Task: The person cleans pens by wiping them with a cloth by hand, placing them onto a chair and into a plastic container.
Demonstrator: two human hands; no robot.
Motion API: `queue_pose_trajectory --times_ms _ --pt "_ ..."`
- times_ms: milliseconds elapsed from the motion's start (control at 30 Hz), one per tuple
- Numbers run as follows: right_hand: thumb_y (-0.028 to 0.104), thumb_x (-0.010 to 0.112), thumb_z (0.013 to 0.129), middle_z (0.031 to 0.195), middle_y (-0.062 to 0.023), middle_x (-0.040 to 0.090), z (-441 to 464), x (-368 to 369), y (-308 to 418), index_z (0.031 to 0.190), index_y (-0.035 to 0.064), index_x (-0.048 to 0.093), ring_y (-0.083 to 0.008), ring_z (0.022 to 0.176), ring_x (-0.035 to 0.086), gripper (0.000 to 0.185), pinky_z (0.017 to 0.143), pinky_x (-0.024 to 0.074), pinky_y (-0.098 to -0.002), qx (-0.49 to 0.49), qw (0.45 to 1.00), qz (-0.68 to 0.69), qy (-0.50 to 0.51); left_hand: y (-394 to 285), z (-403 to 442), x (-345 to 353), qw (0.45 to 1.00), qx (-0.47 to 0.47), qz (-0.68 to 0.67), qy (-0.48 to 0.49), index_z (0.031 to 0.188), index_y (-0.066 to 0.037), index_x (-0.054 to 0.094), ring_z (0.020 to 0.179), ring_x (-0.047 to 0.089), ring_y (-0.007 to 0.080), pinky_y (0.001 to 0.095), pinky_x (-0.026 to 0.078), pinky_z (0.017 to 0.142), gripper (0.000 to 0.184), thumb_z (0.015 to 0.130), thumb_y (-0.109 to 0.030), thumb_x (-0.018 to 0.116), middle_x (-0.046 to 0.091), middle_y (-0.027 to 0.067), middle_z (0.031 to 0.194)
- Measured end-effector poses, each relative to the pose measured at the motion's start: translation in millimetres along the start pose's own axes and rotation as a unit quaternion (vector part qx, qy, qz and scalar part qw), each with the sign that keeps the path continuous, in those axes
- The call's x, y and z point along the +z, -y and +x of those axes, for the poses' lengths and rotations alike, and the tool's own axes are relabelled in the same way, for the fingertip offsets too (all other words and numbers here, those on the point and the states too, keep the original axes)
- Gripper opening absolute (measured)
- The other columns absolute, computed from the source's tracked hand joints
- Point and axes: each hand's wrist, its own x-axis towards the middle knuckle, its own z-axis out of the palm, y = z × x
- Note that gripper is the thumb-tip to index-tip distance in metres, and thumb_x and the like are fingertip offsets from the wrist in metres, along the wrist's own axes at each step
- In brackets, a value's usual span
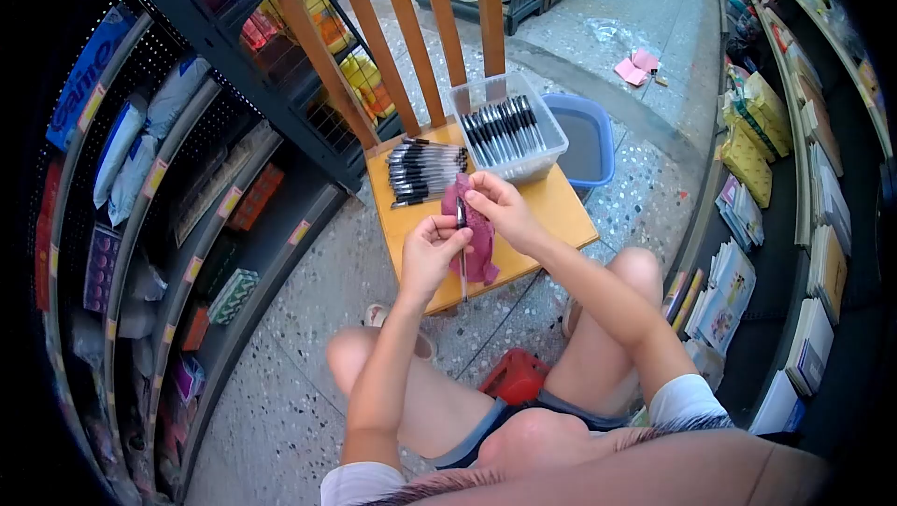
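Observation:
Between my hands, above the front of a wooden chair seat (551, 219), is a clear pen (462, 268) with a dark upper end. My left hand (432, 249) pinches the pen at its middle, its lower end pointing down toward me. In my right hand (502, 210) is a crumpled purple cloth (481, 249), gathered around the pen's upper end. A pile of black-and-clear pens (420, 170) lies on the seat beyond my left hand. Behind my right hand stands a clear plastic box (533, 166) holding a row of similar pens.
A blue basin (598, 146) sits on the floor right of the chair. Shelves with packets (131, 156) curve along the left; shelves with notebooks (729, 286) line the right. Pink papers (637, 67) lie on the floor ahead. Something red (517, 375) is between my legs.

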Motion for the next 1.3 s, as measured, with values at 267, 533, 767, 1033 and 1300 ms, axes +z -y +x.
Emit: queue_pose_trajectory --times_ms 267,533,767,1033,1300 --pt "0.009 0.058 0.086 0.08 0.0015 0.059 -1 12 2 0.09 0.0058 0.056 -0.004 0.069 0.054 0.005 0.062 0.0478 -0.0214 0.048 0.992 0.086 0.076 -14 -15 -4 0.999 0.005 -0.025 -0.02 0.105 0.003 0.055 0.073 0.063 0.0137 0.0261 0.052 0.067 0.022 0.088 -0.011 0.057 0.064 0.0078 0.087" --pt "0.007 0.054 0.088 0.077 0.0003 0.058 -5 24 1 0.09 0.0029 0.054 -0.0047 0.067 0.054 0.005 0.058 0.0453 -0.0202 -0.098 0.986 -0.138 0.002 -1 -22 -1 0.998 0.06 0.001 0.01 0.101 0.004 0.058 0.073 0.061 0.0111 0.022 0.049 0.065 0.019 0.089 -0.01 0.056 0.064 0.0055 0.087" --pt "0.011 0.051 0.09 0.086 0.0004 0.059 -20 19 28 0.098 0.005 0.052 -0.0062 0.077 0.055 0.01 0.068 0.0461 -0.0222 0.03 0.999 -0.012 -0.002 10 -25 0 0.98 0.11 0.154 -0.062 0.098 0.004 0.061 0.068 0.062 0.0094 0.0226 0.047 0.055 0.018 0.085 -0.009 0.059 0.065 0.0066 0.081" --pt "0.008 0.058 0.085 0.077 0.0032 0.056 -26 9 -6 0.087 0.003 0.055 -0.0019 0.067 0.05 0.006 0.06 0.0428 -0.0182 0.004 0.999 0.01 0.034 5 -29 9 0.882 0.258 0.378 -0.112 0.097 0.004 0.061 0.068 0.063 0.028 0.0332 0.048 0.061 0.02 0.078 -0.004 0.062 0.063 0.0185 0.081" --pt "0.009 0.054 0.089 0.079 0.0025 0.054 -15 -5 -2 0.093 0.0041 0.05 -0.0021 0.07 0.049 0.008 0.064 0.0412 -0.017 0.054 0.997 0.045 -0.015 10 -17 15 0.87 0.253 0.412 -0.097 0.096 0.003 0.06 0.074 0.062 0.0305 0.0353 0.048 0.064 0.017 0.081 -0.005 0.061 0.062 0.0185 0.083"
